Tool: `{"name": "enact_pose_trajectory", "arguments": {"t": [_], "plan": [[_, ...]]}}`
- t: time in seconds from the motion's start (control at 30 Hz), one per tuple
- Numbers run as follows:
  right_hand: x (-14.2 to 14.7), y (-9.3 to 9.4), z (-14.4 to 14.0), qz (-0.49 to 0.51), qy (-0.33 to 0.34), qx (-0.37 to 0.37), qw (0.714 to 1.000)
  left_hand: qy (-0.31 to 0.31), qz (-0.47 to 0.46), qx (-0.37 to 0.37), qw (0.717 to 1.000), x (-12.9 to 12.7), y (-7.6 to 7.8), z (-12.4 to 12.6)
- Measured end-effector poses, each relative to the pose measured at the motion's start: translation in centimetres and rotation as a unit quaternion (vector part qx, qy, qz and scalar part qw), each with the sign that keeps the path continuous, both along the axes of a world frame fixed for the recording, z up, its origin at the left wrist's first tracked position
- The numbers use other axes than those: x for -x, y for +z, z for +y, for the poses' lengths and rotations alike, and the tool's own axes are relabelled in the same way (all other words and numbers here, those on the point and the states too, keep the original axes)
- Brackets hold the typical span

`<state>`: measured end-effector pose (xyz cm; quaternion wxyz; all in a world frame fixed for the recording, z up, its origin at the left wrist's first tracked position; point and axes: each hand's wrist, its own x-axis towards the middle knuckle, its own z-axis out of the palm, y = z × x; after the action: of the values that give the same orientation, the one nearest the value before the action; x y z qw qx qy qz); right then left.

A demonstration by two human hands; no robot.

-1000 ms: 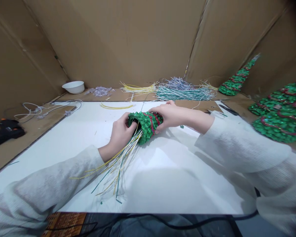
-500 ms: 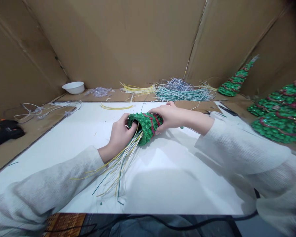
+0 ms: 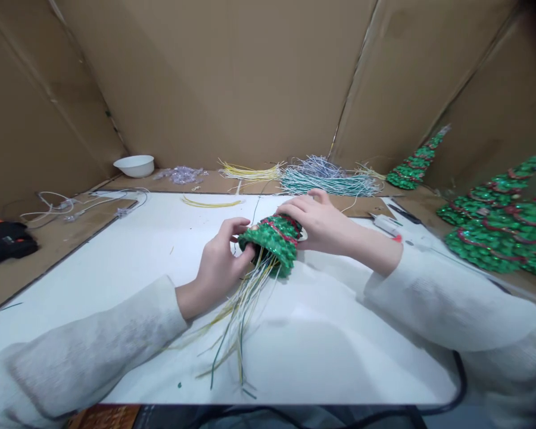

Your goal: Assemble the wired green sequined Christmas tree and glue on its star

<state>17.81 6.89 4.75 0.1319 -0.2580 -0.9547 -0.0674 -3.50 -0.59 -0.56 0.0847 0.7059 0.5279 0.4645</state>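
A small green sequined cone tree (image 3: 272, 239) with red trim is held between both hands above the white board (image 3: 339, 351). My right hand (image 3: 321, 225) wraps the cone's narrow end. My left hand (image 3: 221, 262) grips the wide rim with its fingertips. A bundle of thin yellow, white and green wires (image 3: 236, 322) spills out of the cone's open base and trails toward me across the board.
Piles of loose wires (image 3: 326, 176) and yellow wires (image 3: 250, 173) lie at the back, with a white bowl (image 3: 134, 165) at the back left. Finished green trees (image 3: 495, 232) crowd the right side. A black glue gun (image 3: 6, 244) rests at the left. Cardboard walls surround the bench.
The cone has tilted so its open base faces more downward, and the wire bundle has swung toward the board's near edge. My left fingers have shifted from inside the opening to the rim.
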Motion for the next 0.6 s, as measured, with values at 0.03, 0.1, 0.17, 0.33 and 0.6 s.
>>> {"name": "enact_pose_trajectory", "arguments": {"t": [0.03, 0.1, 0.17, 0.33, 0.6], "plan": [[-0.4, 0.1, -0.3, 0.007, 0.006, -0.04, 0.999, -0.007, 0.007, -0.03, 0.999, -0.1, 0.1, -0.3], [-1.2, 0.1, -0.8, 0.017, 0.014, -0.105, 0.994, -0.022, 0.028, -0.094, 0.995, -0.1, 0.2, -0.8], [-1.9, -0.1, -1.1, 0.02, 0.018, -0.143, 0.989, -0.042, 0.045, -0.144, 0.988, -0.1, 0.3, -1.3], [-3.3, -1.6, -0.8, 0.011, 0.015, -0.195, 0.981, -0.133, 0.076, -0.188, 0.97, 0.1, 0.8, -2.3], [-3.5, -2.7, -0.1, 0.035, 0.013, -0.135, 0.99, -0.146, 0.158, -0.225, 0.95, 0.3, 0.7, -2.5]]}}
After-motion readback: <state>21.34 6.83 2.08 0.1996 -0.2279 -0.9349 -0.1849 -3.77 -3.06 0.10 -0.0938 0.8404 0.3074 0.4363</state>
